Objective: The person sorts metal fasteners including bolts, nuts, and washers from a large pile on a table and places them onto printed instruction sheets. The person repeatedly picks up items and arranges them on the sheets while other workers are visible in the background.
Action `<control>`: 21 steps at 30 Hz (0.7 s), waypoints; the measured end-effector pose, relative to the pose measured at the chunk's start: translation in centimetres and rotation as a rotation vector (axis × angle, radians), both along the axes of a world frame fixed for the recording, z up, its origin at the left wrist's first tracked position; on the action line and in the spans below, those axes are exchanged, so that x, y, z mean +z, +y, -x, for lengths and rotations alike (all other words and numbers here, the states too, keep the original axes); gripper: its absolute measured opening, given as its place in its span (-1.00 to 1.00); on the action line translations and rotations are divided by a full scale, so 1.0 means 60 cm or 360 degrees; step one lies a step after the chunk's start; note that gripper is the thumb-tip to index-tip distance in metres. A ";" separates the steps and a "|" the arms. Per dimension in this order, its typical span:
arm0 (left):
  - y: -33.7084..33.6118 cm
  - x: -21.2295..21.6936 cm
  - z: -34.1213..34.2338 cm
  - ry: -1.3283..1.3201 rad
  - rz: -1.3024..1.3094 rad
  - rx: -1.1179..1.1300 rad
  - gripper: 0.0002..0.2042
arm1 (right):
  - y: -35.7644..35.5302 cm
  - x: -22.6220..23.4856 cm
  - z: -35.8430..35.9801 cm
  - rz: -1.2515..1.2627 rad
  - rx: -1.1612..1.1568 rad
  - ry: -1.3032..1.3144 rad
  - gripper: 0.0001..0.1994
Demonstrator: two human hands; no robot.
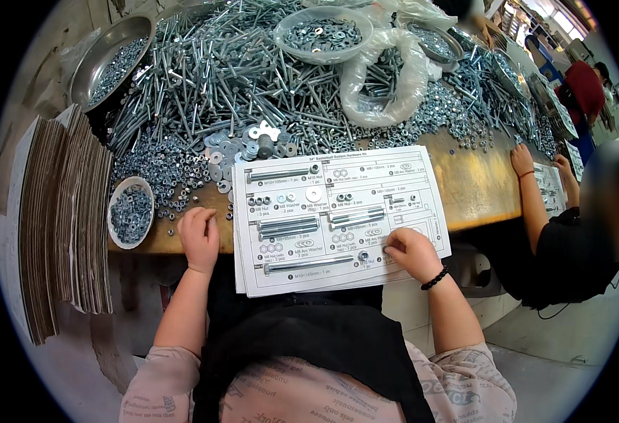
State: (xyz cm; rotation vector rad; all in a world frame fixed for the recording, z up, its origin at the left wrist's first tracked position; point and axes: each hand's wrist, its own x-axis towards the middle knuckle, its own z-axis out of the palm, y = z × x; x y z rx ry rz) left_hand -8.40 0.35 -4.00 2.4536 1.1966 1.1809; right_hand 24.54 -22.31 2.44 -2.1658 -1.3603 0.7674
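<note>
The person's right hand [409, 252] is resting on the lower right part of a printed parts sheet [337, 218] lying at the near edge of the wooden counter [475, 187], its fingertips pinching a small nut [363, 256] against the paper; the left hand [199, 236] is lying curled on the counter just beside the sheet's left edge, and whether it is holding anything cannot be told; long bolts [288, 227], washers and nuts are sitting on their outlined places across the sheet; a small white bowl of nuts [131, 211] is standing near the left hand, toward the counter's near left corner; a great heap of loose bolts [218, 77] is covering the far side of the counter, with a metal pan [108, 60] at the far left corner and a clear plastic tub of washers [323, 34] beyond; a stack of cardboard sheets [63, 218] is standing off the counter's left edge; another person's hand [522, 161] is resting at the counter's right edge.
</note>
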 end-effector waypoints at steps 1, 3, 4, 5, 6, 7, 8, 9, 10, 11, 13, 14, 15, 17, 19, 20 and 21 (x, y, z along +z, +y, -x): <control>-0.001 0.002 0.000 -0.0040 0.0048 0.0008 -0.86 | -0.001 0.000 0.000 -0.0014 0.0040 -0.0121 -0.86; -0.012 0.014 -0.006 -0.0132 0.0283 -0.0056 -0.85 | -0.007 -0.008 -0.005 -0.0196 -0.0037 -0.0162 -0.84; -0.025 0.022 -0.010 -0.0204 0.0481 -0.0090 -0.85 | -0.011 -0.013 -0.010 -0.0286 -0.0077 -0.0182 -0.83; -0.035 0.037 -0.016 -0.0275 0.0678 -0.0122 -0.84 | -0.014 -0.015 -0.015 -0.0378 -0.0115 -0.0203 -0.82; -0.042 0.051 -0.019 -0.0233 0.0821 -0.0163 -0.82 | -0.019 -0.013 -0.025 -0.0457 -0.0267 -0.0157 -0.80; -0.049 0.065 -0.022 -0.0189 0.0965 -0.0202 -0.80 | -0.030 -0.014 -0.043 -0.0491 -0.0351 -0.0292 -0.78; -0.053 0.073 -0.024 -0.0145 0.1110 -0.0244 -0.77 | -0.042 -0.013 -0.061 -0.0490 -0.0485 -0.0395 -0.77; -0.056 0.075 -0.025 -0.0126 0.1198 -0.0302 -0.74 | -0.052 -0.012 -0.074 -0.0446 -0.0622 -0.0603 -0.76; -0.057 0.075 -0.025 -0.0108 0.1287 -0.0357 -0.71 | -0.067 -0.026 -0.099 -0.0490 -0.0631 -0.0907 -0.75; -0.057 0.077 -0.026 -0.0090 0.1377 -0.0415 -0.68 | -0.079 -0.027 -0.109 -0.0455 -0.0698 -0.0982 -0.74; -0.051 0.091 -0.028 -0.0071 0.1541 -0.0409 -0.62 | -0.103 -0.038 -0.121 -0.0252 -0.0750 -0.0791 -0.77; -0.048 0.091 -0.030 -0.0118 0.1610 -0.0407 -0.62 | -0.104 -0.039 -0.120 -0.0261 -0.0697 -0.0774 -0.77; -0.044 0.089 -0.027 -0.0166 0.1679 -0.0405 -0.62 | -0.105 -0.037 -0.117 -0.0269 -0.0643 -0.0756 -0.78; -0.038 0.087 -0.023 -0.0253 0.1863 -0.0350 -0.62 | -0.102 -0.029 -0.108 -0.0282 -0.0595 -0.0770 -0.78; -0.039 0.095 -0.025 -0.0303 0.1925 -0.0341 -0.62 | -0.096 -0.022 -0.100 -0.0293 -0.0608 -0.0830 -0.79; -0.038 0.097 -0.026 -0.0319 0.1951 -0.0329 -0.62 | -0.096 -0.023 -0.100 -0.0314 -0.0633 -0.0840 -0.79; -0.037 0.098 -0.027 -0.0334 0.1978 -0.0317 -0.62 | -0.099 -0.027 -0.102 -0.0342 -0.0678 -0.0722 -0.79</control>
